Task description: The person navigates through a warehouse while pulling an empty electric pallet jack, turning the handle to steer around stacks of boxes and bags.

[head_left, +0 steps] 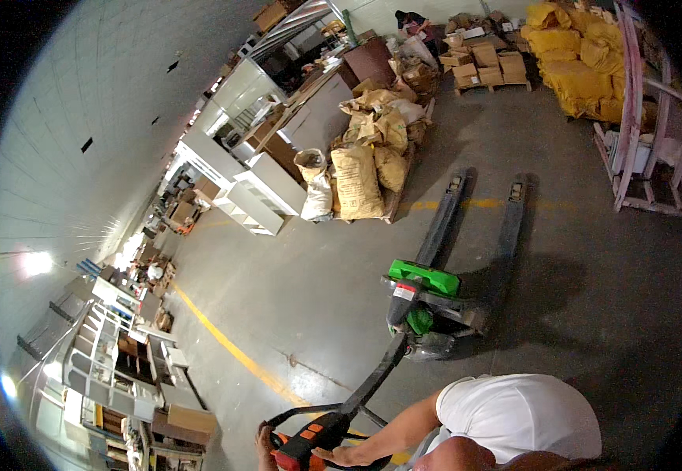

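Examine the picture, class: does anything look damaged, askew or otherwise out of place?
Yes: a dark, jagged mark shows on the grey floor, left of the black pallet-truck handle. It looks odd, breaking an otherwise plain patch; crack or stain, I cannot tell.

our left hand (265,442) curls, fingers bent. our right forearm (400,430) slants down leftward, our right hand (341,455) near the left.

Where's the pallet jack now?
In the head view, the pallet jack runs from the bottom edge to right of centre, its forks between tan sacks on the left and a pink rack on the right.
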{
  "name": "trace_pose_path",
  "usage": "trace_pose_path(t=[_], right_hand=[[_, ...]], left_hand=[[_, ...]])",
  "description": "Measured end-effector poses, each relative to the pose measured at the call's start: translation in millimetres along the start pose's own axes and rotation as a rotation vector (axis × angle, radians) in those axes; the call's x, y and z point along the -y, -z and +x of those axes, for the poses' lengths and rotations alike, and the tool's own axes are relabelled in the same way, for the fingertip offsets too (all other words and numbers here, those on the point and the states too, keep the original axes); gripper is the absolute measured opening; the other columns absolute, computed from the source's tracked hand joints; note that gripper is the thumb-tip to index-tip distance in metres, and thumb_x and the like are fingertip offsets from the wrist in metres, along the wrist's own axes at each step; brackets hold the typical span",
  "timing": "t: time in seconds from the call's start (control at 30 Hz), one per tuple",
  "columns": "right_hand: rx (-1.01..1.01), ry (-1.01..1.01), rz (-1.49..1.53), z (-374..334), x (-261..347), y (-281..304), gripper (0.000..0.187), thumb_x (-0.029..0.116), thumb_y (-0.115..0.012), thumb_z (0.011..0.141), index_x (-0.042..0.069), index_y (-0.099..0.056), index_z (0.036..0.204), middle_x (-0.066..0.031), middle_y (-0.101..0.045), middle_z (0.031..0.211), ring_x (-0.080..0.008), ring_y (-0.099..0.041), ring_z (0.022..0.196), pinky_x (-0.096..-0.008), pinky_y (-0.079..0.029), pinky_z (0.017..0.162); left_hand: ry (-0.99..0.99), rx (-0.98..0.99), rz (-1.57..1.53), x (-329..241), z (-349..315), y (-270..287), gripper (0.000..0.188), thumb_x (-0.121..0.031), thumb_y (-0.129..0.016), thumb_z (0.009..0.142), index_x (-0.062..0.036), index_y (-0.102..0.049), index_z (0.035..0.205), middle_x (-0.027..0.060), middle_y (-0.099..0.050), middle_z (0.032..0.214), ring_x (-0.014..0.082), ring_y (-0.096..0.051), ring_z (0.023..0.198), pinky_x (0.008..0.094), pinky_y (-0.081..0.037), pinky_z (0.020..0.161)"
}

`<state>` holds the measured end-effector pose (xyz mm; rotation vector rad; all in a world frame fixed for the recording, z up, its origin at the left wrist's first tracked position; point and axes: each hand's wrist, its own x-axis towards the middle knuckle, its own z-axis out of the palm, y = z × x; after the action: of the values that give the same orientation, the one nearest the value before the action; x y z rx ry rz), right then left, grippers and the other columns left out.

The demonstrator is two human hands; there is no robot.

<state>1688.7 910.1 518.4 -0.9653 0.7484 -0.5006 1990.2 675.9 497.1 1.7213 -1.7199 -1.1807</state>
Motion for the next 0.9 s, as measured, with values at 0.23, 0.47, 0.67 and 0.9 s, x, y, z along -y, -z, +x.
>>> trace_pose_path(t=[0.23, 0.47, 0.67, 0.9], right_hand=[[-0.230, 0.056, 0.113, 30, 7, 61, 0.089, 0.078, -0.027, 0.076, -0.002, -0.041, 0.112, -0.0071, -0.047, 0.056, -0.0187, -0.052, 0.049, -0.0355, -0.046, 0.055], [-0.428, 0.132, 0.166, 52, 74, 149, 0.091, 0.077, -0.026, 0.077, -0.003, -0.037, 0.118, -0.0071, -0.047, 0.055, -0.0186, -0.052, 0.049, -0.0360, -0.046, 0.056], [-0.685, 0.177, 0.283, 20, 94, 271, 0.093, 0.077, -0.025, 0.078, -0.003, -0.034, 0.124, -0.0071, -0.047, 0.054, -0.0186, -0.052, 0.049, -0.0365, -0.047, 0.057], [-0.903, 0.409, 0.246, -24, 152, 363, 0.095, 0.076, -0.020, 0.079, 0.003, -0.013, 0.140, -0.0052, -0.042, 0.052, -0.0181, -0.052, 0.050, -0.0356, -0.045, 0.056]], left_hand=[[-0.140, 0.283, -0.077, -133, 66, -94, 0.024, -0.034, -0.050, 0.087, -0.0133, -0.060, 0.095, -0.0043, -0.043, 0.056, 0.0066, -0.040, 0.048, 0.0221, -0.030, 0.041], [-0.691, 0.371, 0.091, -193, 247, -144, 0.018, -0.013, -0.064, 0.074, -0.0030, -0.057, 0.087, 0.0161, -0.052, 0.103, 0.0222, -0.057, 0.075, 0.0320, -0.046, 0.058], [-0.955, 0.590, 0.226, -295, 368, -318, 0.024, -0.001, -0.065, 0.067, -0.0021, -0.056, 0.089, 0.0211, -0.052, 0.118, 0.0371, -0.056, 0.100, 0.0387, -0.048, 0.079], [-1.157, 0.665, 0.276, -402, 460, -433, 0.028, -0.003, -0.064, 0.065, -0.0085, -0.056, 0.092, 0.0170, -0.050, 0.124, 0.0394, -0.051, 0.106, 0.0420, -0.045, 0.085]])
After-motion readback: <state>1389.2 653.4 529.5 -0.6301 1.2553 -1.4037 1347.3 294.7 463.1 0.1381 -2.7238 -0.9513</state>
